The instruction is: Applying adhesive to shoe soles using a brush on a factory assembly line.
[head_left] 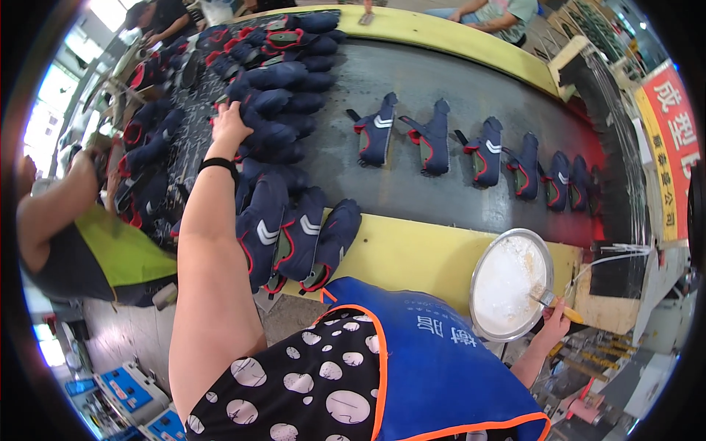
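Observation:
My left arm stretches up to a crowded batch of navy shoe uppers with red trim. My left hand (232, 125), fingers spread, is at the near end of one navy shoe upper (271, 134) and seems to touch it; no firm hold shows. Low on the right, my right hand (557, 321) is closed round the yellow handle of a brush (571, 314). The brush head dips into white paste (507, 283) inside a round metal bowl (482, 323). Three uppers with white chevrons, one of them a shoe upper (262, 228), lie just right of my left forearm.
A spaced row of shoe uppers (435, 140) lies on the dark conveyor belt (412, 73), running toward a red-lit tunnel opening (592, 169). Yellow boards (412, 246) edge the belt. Left of me a co-worker (118, 242) works close by; more people sit beyond the far edge.

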A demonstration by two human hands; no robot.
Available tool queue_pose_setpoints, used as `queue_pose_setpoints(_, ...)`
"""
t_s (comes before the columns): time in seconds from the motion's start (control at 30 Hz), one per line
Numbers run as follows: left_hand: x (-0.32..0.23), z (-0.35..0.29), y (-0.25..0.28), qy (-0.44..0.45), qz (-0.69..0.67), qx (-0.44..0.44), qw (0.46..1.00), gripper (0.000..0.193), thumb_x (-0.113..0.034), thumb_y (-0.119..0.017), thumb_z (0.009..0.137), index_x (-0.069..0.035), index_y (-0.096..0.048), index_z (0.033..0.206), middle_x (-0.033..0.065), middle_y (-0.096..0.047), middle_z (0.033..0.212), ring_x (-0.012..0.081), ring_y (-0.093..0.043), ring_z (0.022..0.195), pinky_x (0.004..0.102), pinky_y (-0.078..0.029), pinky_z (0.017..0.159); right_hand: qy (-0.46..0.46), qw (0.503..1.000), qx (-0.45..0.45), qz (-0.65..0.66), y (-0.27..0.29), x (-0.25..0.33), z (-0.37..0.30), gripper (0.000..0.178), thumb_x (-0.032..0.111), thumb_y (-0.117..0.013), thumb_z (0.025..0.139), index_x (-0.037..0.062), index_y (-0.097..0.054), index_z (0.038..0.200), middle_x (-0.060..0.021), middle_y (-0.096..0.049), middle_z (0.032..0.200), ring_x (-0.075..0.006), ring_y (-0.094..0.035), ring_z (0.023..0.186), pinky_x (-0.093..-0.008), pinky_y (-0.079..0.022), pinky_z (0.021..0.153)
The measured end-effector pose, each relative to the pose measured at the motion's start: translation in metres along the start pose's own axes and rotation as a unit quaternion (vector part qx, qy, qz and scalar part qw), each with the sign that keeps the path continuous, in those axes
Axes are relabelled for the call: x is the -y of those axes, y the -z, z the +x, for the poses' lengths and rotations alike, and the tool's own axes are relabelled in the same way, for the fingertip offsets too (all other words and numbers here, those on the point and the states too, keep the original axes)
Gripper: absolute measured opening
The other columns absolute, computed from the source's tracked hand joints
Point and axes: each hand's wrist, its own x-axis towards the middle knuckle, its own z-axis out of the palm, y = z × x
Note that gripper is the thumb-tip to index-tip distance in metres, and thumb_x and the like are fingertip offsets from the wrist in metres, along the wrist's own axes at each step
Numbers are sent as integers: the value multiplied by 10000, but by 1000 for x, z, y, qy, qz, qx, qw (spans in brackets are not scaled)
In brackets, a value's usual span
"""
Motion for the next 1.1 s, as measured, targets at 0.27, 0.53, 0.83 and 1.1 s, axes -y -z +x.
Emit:
queue_pose_setpoints(0.27,31,-3,-15,-124,-100,-115,980,420,-246,-908,611,-57,-609,836,161,-674,847,385,-659,881,484,-510,765,15,1000,-14,-24,11,-28,-18,212,236,-611,1035,29,-659,1021,-3,-609,773,-56,-534,634,-225,-450,568)
queue_pose_setpoints(0.53,-66,-86,56,-149,-181,-222,947,313,-180,-854,699,-15,-596,762,160,-641,755,359,-639,738,445,-490,681,10,999,20,42,-19,-10,-8,212,195,-635,1019,-15,-666,1017,-41,-667,810,-79,-607,642,-231,-525,584)
queue_pose_setpoints(0.83,-195,-224,15,-125,-593,139,783,324,-131,-831,759,-32,-575,587,18,-587,565,111,-549,497,293,-390,453,1,989,33,146,-39,2,0,269,245,-581,1054,7,-667,1144,-67,-691,946,-139,-693,706,-247,-562,614)
queue_pose_setpoints(1.1,-199,-319,-198,132,-539,357,752,165,-134,-775,863,-17,-671,811,100,-691,730,200,-678,607,304,-547,540,-109,964,63,235,2,-12,-10,294,238,-640,1017,-37,-660,1119,-77,-689,901,-140,-691,703,-253,-561,614)
